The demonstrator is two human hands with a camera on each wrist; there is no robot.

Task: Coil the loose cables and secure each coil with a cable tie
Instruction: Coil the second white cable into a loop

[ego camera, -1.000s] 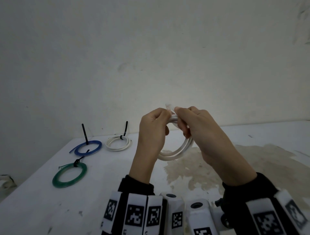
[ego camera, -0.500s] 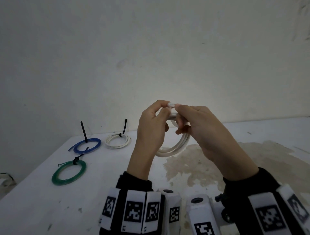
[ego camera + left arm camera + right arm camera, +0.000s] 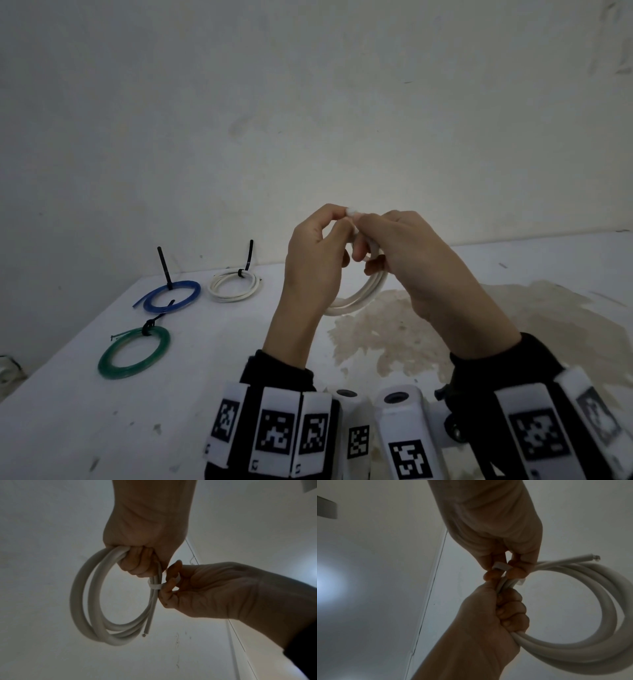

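Note:
A white cable coil (image 3: 359,296) hangs in the air above the table, held between both hands. My left hand (image 3: 318,253) grips the bundled strands of the coil (image 3: 89,601) with curled fingers. A white cable tie (image 3: 155,586) is looped round the strands just beside that grip. My right hand (image 3: 400,246) pinches the tie (image 3: 501,566) between thumb and fingertips, right next to the left hand (image 3: 496,615). One cut cable end (image 3: 595,558) sticks out from the coil (image 3: 590,588). A small white piece of the tie (image 3: 352,212) shows between the fingertips.
On the white table (image 3: 85,411) at the left lie a blue coil (image 3: 171,296), a white coil (image 3: 233,286) and a green coil (image 3: 133,353), each bound with a black tie. A brownish stain (image 3: 428,325) spreads under the hands. A pale wall stands behind.
Both hands have kept hold of the coil and lifted it slightly. The right fingertips have shifted on the tie, and less of its tail pokes up above the hands.

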